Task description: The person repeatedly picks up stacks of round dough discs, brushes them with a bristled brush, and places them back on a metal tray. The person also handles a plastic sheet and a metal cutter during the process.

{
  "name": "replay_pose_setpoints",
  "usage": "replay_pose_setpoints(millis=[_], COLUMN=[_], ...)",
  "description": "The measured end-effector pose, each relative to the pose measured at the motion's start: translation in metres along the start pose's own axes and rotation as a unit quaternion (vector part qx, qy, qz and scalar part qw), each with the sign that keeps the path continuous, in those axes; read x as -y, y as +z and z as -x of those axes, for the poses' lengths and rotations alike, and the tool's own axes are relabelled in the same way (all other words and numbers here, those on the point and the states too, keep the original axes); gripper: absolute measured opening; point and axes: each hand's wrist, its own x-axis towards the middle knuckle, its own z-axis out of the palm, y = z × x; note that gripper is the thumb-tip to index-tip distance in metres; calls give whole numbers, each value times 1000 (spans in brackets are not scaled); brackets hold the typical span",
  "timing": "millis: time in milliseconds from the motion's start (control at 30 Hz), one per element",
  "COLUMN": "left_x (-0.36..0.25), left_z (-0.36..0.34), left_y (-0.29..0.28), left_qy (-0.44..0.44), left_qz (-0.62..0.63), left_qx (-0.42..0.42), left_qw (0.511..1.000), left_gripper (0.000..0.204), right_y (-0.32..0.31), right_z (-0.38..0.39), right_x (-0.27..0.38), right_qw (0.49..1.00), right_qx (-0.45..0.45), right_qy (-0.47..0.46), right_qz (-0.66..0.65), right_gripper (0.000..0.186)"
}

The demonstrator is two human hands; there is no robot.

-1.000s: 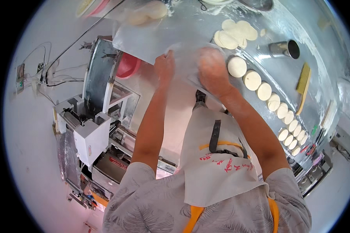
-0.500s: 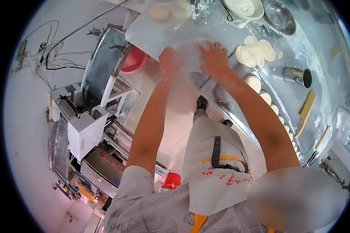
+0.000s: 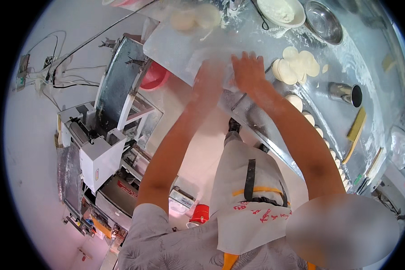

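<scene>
Hands flat on floured steel table [image 3: 256,112]: left hand [image 3: 210,74] blurred, right hand [image 3: 249,69] spread, pressing pale dough [image 3: 220,67] between them. Risk: tearing from uneven pressure, or sticking where flour thins.

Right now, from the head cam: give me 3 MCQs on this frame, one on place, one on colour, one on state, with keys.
1. Where does the stack of flat dough rounds lie?
A. On the floor
B. On the floured steel table, to the right of the right hand
C. On the white machine

2. What colour is the basin below the table's left edge?
A. Red
B. Blue
C. Black

3. How are the two hands placed?
A. Hanging at the sides
B. Gripping a metal cup
C. Left hand and right hand palms down on the table, side by side

Key: 1 B, the rounds sit on the tabletop beside the right hand. 2 A, the basin shows red. 3 C, both palms face down on the surface.
</scene>
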Motion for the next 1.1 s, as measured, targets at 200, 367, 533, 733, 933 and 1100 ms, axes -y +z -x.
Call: replay_pose_setpoints(millis=[200,367,533,733,933,1100], left_x=[18,58,45,-111,-187,-311], left_z=[-29,-57,-61,33,195,283], left_y=[1,20,12,9,112,209], left_qy=[81,79,107,-32,-164,-251], left_qz=[-243,-361,-196,-29,210,307], left_qx=[45,136,115,51,345,523], left_qw=[966,919,968,998,900,755], left_gripper=[84,88,53,20,21,26], right_y=[46,54,39,114,217,280], right_z=[-9,-8,101,309,525,609], right_x=[-13,-17,-5,-81,-204,-300], right_qw=[987,976,939,913,742,760], right_qx=[-145,-207,-260,-153,-322,-338], right_qy=[-67,-70,-124,5,414,501], right_qz=[12,-20,-188,-378,-417,-240], right_gripper=[58,35,22,29,26,20])
